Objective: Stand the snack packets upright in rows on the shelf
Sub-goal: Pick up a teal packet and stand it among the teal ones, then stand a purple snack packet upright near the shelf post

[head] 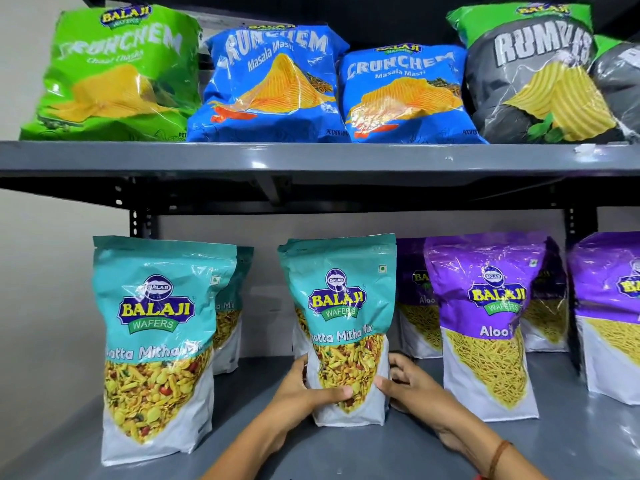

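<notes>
Left hand [304,393] and right hand [408,386] grasp the lower sides of a teal Balaji Wafers "Khatta Mitha Mix" packet [343,323], upright on the lower shelf [263,441]. Left of it stands a matching teal packet [156,341]; right, a purple Balaji "Aloo" packet [485,323]; above, blue "Crunchem Masala Masti" bags [273,84]

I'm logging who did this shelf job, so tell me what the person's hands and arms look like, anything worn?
Both forearms are bare, with no sleeves or gloves in view. The left hand wears nothing visible. The right hand has a thin reddish-brown thread band around its wrist. No rings or watch show.
</notes>
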